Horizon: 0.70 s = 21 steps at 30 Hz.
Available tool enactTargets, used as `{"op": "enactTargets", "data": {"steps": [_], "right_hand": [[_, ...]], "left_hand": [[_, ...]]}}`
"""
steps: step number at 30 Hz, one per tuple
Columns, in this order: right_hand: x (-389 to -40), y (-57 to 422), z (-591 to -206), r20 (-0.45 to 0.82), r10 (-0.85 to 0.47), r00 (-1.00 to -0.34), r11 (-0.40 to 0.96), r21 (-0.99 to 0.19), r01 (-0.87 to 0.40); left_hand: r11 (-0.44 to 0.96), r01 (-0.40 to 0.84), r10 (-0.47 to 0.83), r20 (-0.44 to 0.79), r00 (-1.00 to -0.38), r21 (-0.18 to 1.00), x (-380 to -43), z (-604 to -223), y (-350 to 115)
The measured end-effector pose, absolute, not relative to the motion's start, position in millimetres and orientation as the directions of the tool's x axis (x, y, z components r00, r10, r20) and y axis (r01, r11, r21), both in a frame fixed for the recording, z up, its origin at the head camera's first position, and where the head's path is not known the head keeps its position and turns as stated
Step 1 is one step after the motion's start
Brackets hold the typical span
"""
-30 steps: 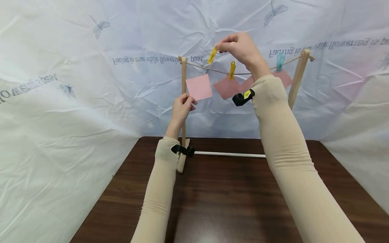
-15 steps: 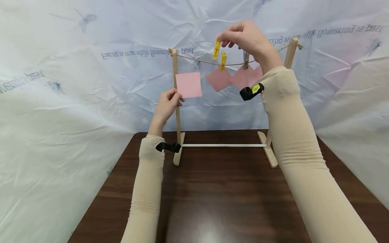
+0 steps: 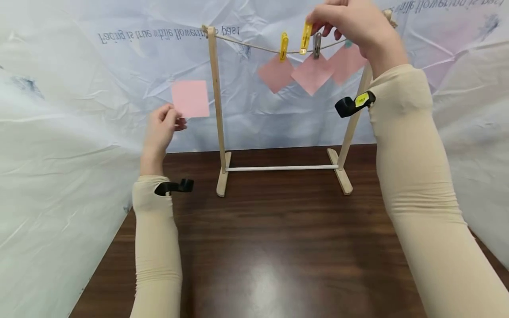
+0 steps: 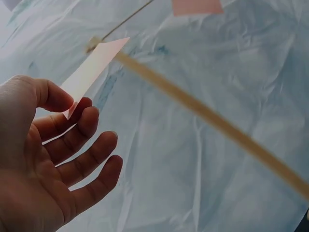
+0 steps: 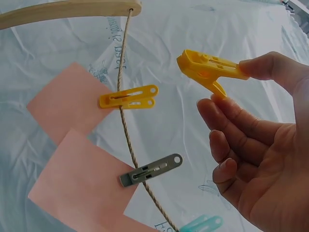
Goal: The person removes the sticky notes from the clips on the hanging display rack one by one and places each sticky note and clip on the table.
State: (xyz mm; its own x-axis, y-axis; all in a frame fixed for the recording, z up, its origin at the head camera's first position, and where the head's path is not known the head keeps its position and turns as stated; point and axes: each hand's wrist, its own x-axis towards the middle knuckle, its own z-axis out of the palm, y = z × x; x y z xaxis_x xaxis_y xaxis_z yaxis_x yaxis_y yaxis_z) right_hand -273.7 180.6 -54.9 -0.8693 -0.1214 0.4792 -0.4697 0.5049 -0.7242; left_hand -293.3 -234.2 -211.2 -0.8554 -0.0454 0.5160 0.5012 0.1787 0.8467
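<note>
In the head view, a flat pink paper square (image 3: 191,98) stood nearly upright in the air to the left of a pale wooden post (image 3: 216,97), its sheet smooth and facing the camera. A slim yellow plastic clothespin (image 3: 305,37) hung narrow end down in front of the brown twine line (image 3: 254,46). The left hand (image 3: 159,126) was raised, thumb and fingers clamped on the square's lower left corner. The right hand (image 3: 362,26) was higher, its wrist bent downward, fingertips pinching the clothespin's top. Along the twine, a second yellow clothespin (image 3: 283,45) held one hanging pink sheet (image 3: 275,74) and a grey clothespin (image 3: 317,45) held another pink sheet (image 3: 313,75).

In the left wrist view, the square appeared steeply angled, a narrow, pale, brightly lit strip reaching up and away. Thumb and index finger gripped its near corner, while the other three fingers were spread apart and gently curved. The post slanted behind.

In the right wrist view, the held clothespin lay almost level, its two handles parted, well clear of the twine. The thumb tip pressed the upper handle and a fingertip met the lower one; the remaining fingers were loosely bent below.
</note>
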Motion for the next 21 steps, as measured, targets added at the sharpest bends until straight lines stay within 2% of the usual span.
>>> {"op": "enactTargets", "data": {"steps": [6, 10, 17, 21], "right_hand": [[-268, 199, -65, 0.457, -0.108, -0.883, 0.476, -0.756, -0.449], [-263, 221, -73, 0.464, -0.09, -0.881, 0.45, -0.77, -0.451], [-250, 261, -91, 0.414, 0.002, -0.91, 0.339, -0.856, -0.389], [-244, 278, -106, 0.38, 0.035, -0.924, 0.298, -0.887, -0.354]], "left_hand": [[0.266, 0.421, -0.08, 0.455, -0.887, 0.867, -281, -232, -271], [0.272, 0.376, -0.093, 0.413, -0.906, 0.886, -277, -248, -288], [0.325, 0.294, -0.098, 0.341, -0.935, 0.899, -273, -272, -303], [0.355, 0.247, -0.06, 0.286, -0.956, 0.902, -274, -285, -306]]}}
